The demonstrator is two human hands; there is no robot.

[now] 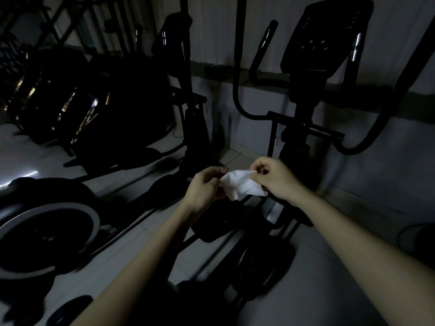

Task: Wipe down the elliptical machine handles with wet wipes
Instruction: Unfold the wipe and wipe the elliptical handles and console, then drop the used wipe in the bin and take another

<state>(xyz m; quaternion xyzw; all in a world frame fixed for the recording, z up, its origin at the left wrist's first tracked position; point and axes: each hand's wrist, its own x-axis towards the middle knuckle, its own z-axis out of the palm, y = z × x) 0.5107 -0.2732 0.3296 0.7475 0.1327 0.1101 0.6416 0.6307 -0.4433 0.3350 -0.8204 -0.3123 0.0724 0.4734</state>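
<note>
Both my hands pinch one white wet wipe [241,185]: left hand [204,189] at its left edge, right hand [275,176] at its top corner. Beyond my fingers [255,176] stands the dark elliptical machine [313,74], handles untouched.

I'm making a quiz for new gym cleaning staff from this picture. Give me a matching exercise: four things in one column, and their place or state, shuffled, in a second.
Things:
1. wet wipe
2. left hand
3. console
4. flywheel

Places or states:
A. dark panel at the top of the elliptical straight ahead
B. round, pale-rimmed, low at the left edge of the view
C. white, crumpled, stretched between the two hands
D. grips the wipe's left end, opposite the right hand

Pairs: 1-C, 2-D, 3-A, 4-B
</note>
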